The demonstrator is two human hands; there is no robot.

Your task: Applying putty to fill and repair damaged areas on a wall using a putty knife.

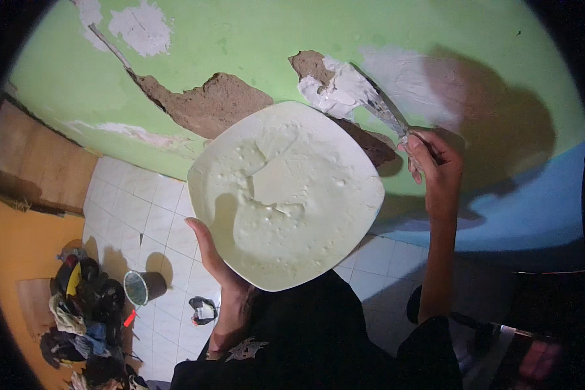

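Observation:
My left hand [221,260] grips a squarish white plate [369,195] from beneath at its lower left, the thumb along the side and the other fingers hidden. Creamy white putty [260,247] covers much of the plate, with a scraped hollow near its middle. In my closed right hand [433,159] is a putty knife [390,112], its smeared blade pointing up and left against the wall. The blade lies beside a thick wet putty patch [338,91], which partly covers a broken, bare brown spot in the green wall [240,39].
A larger bare brown gap [214,104] runs left of the plate. Below lies a white tiled floor [127,201] with a bucket [146,287], a small open package [203,311] and a heap of clothes and bags [88,312]. A wooden panel [36,153] stands at far left.

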